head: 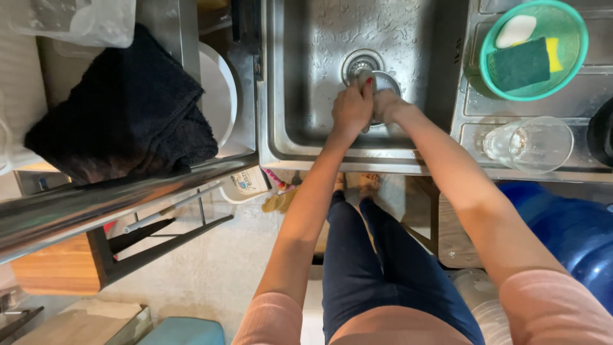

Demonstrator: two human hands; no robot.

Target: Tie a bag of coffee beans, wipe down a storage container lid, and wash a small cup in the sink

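Both hands are down in a wet steel sink, close to the round drain. My left hand and my right hand are pressed together around a small round steel vessel, likely a cup or little bowl. Only its rim shows past my fingers. My left fingertips rest on the edge nearest the drain, and my right hand grips it from the right side. What is inside the vessel is hidden.
To the right, a green bowl with a sponge and white soap, and a clear glass lying on the drainboard. A dark towel and white plate sit left. A blue water jug stands below.
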